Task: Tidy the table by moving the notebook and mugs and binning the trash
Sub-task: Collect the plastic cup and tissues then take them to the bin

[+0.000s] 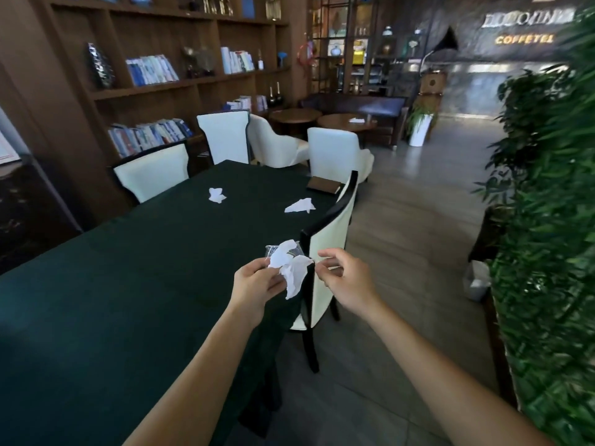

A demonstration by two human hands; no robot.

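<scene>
Dim indoor light, soft overall blur, wide-angle bending at the edges.

Dark wooden bookshelves (193,82) line the left wall behind white upholstered chairs (151,172) with black frames, set round a long table (112,284) in dark green cloth. Grey floor tiles (418,226) stretch right, toward leafy green plants (547,188)

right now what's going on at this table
A person is clearing trash off the table. The left hand grips a crumpled tissue above the table's near edge. The right hand is close beside it with fingers curled; whether it pinches the tissue is unclear. A second tissue and a third tissue lie further along the table, and the notebook sits at its far right edge.
</scene>
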